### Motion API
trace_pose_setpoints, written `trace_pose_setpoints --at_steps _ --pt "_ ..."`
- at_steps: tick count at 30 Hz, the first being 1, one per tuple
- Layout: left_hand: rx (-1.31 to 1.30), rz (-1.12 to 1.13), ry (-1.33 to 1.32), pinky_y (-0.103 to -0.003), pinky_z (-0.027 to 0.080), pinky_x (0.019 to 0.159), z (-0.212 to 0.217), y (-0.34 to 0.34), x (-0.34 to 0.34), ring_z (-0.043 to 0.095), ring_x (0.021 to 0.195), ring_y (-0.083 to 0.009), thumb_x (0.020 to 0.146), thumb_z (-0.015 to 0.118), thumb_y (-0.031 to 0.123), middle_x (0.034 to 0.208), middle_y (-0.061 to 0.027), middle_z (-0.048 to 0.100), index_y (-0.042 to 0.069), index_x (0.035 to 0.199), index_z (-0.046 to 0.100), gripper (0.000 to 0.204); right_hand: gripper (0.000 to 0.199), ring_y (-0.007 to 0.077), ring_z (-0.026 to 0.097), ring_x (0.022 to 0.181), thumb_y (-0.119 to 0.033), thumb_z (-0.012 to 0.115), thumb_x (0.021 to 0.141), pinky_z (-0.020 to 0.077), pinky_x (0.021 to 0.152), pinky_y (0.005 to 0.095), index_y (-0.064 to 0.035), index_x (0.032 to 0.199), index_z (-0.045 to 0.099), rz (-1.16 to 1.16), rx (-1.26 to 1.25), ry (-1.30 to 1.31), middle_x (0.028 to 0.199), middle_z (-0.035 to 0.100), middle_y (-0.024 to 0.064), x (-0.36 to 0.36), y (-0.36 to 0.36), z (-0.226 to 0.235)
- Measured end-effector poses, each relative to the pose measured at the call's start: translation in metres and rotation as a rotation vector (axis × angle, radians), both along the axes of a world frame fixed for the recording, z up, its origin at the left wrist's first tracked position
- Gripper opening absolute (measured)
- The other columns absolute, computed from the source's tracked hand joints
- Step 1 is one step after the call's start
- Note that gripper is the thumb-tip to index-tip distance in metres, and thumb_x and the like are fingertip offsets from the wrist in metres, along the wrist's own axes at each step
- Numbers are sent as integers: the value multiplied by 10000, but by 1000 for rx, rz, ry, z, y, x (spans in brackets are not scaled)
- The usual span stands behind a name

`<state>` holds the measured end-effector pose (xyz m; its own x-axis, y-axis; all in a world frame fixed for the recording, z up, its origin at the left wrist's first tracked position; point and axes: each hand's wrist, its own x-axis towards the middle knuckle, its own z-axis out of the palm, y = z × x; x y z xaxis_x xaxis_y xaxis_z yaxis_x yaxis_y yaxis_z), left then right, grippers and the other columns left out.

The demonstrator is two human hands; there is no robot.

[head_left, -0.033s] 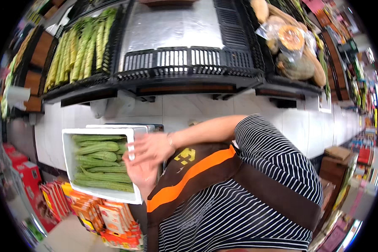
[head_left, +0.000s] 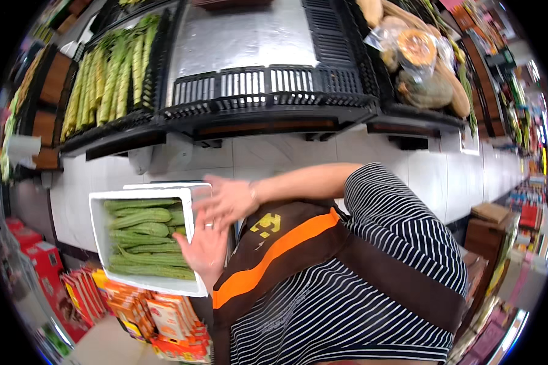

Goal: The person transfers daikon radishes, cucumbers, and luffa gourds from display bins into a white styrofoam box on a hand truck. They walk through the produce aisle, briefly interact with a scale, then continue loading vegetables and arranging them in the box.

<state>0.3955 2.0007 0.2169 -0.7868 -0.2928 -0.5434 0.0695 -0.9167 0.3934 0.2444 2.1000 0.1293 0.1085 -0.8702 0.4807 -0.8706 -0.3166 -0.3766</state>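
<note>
A white foam box [head_left: 95, 228] full of long green luffa gourds [head_left: 146, 230] stands at the left. My left hand [head_left: 204, 252] is at the box's right rim, palm showing and thumb stretched out over the gourds' side. My right hand [head_left: 234, 199] reaches across from the right just above it, fingers spread and partly blurred. The two hands overlap in view; I cannot tell whether they touch. Neither holds anything I can see.
Ahead is a display stand with a black slatted crate [head_left: 268, 85] round a silvery surface. Bundled long green stalks [head_left: 106, 82] lie at its left, pumpkins and pale gourds [head_left: 429, 88] at its right. Orange packets [head_left: 170, 313] and red boxes [head_left: 45, 261] stand at lower left.
My right hand has lifted and its fingers have spread farther apart. More of my left hand's fingers now show. The gourds in the box have not moved.
</note>
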Motion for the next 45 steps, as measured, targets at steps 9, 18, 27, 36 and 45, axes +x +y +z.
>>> trace_pose_setpoints --at_steps 9,18,27,36,45 --pt "-963 -320 -652 -437 264 1045 -130 -24 88 335 1288 -257 924 352 573 1454 -116 269 114 1412 302 672 800 276 298 1351 -632 416 867 234 1104 369 -38 1398 350 -1002 826 -1308 1440 341 181 -20 255 -138" --pt "-1262 -853 -1004 -382 382 822 -176 3 105 498 957 -222 892 492 415 1083 -109 494 51 1169 510 458 589 174 331 1314 -513 446 917 283 1077 337 -183 1401 390 -768 769 -2090 1438 365 11 6 323 -12" --pt "-1215 -741 -985 -325 472 573 -194 23 103 619 602 -182 851 617 261 681 -99 665 -3 884 693 277 437 302 602 1002 -470 546 831 444 905 390 -114 1035 697 -1178 1478 -844 1029 667 153 17 494 -181" --pt "-1483 -603 -926 -356 495 585 -200 21 115 641 573 -213 778 643 257 656 -115 653 -12 853 684 281 380 294 635 793 -422 502 798 486 724 425 -91 847 681 -1554 1033 -1032 827 668 155 115 575 -283" --pt "-1819 -734 -1268 -469 478 834 -191 50 108 603 943 -422 737 624 434 976 -281 626 -46 971 650 535 413 335 591 1032 -427 534 803 454 914 412 -107 1012 691 -1199 1263 -757 1079 639 154 106 563 -243"
